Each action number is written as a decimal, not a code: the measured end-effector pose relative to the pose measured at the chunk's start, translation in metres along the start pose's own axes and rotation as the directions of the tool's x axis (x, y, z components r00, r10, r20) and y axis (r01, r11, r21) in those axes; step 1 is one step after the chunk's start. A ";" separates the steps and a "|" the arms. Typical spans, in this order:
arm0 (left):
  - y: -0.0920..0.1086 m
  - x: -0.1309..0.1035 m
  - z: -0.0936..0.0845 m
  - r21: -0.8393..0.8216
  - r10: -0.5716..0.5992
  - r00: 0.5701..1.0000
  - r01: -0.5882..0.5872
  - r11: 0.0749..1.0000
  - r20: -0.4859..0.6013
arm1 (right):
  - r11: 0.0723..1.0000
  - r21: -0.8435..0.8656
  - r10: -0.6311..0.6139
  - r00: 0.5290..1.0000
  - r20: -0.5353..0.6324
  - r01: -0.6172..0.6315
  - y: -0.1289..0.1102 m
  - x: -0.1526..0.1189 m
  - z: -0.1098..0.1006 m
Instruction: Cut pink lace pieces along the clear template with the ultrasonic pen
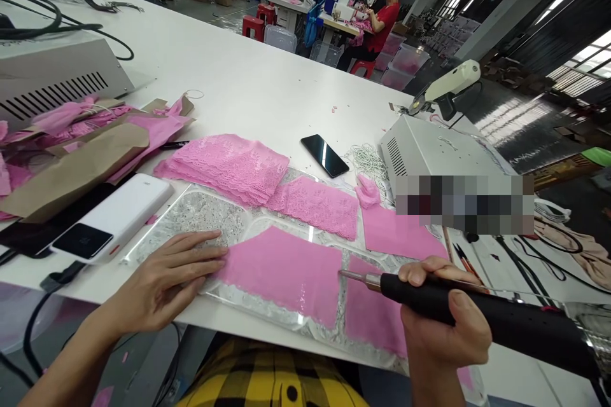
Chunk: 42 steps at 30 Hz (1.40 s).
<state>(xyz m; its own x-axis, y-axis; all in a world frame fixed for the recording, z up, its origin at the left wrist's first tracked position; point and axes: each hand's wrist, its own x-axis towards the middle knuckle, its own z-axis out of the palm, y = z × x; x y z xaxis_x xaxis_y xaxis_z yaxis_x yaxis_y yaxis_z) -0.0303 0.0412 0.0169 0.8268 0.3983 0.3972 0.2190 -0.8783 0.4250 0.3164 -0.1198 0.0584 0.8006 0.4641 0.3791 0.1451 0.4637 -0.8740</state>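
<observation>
- Firstly, at the far left, a vented grey box is seen on the white worktop, and before it brown paper is heaped together with pink scraps.
- Near this heap, a white power bank with a dark display is placed.
- Next, the left hand is laid palm down; its grip is open, the fingers are extended, and the left end of the plain pink piece is touched by the fingertips.
- Beyond this hand, a stack of pink lace is rested partly on a grey-and-white patterned board.
- In the middle, the plain pink piece is spread flat on the same board, near its front edge.
- Behind it, a lace panel is laid beside the stack, and farther back a black phone is seen.
- At the right edge of the plain pink piece, the metal tip of a black-handled tool is held, just beside a second pink piece, which is partly hidden.
- Finally, the tool is held by the right hand; its grip is closed around the black handle, and behind it a pale grey box is placed.
</observation>
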 end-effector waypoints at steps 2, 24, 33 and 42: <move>0.000 0.000 0.000 -0.008 -0.021 1.000 0.021 1.000 -0.003 | 1.000 0.004 0.007 1.000 0.005 -0.007 0.000 -0.001 0.000; -0.002 -0.002 -0.001 -0.025 -0.016 0.999 0.017 1.000 0.032 | 0.999 0.019 0.027 0.995 0.095 -0.029 -0.017 -0.013 -0.009; -0.005 -0.003 0.000 -0.018 0.001 0.999 0.000 1.000 0.032 | 0.999 0.034 0.027 0.987 0.160 -0.033 -0.013 -0.017 -0.010; 0.041 0.022 0.006 0.048 0.062 0.995 -0.059 0.997 -0.081 | 0.997 0.076 -0.027 0.999 -0.024 0.029 -0.015 0.012 -0.028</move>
<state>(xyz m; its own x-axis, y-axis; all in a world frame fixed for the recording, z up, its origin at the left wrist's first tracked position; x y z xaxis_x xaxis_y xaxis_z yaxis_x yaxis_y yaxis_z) -0.0001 0.0126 0.0381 0.7941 0.3629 0.4875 0.1949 -0.9119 0.3613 0.3401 -0.1422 0.0682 0.8101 0.4330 0.3952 0.1237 0.5327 -0.8372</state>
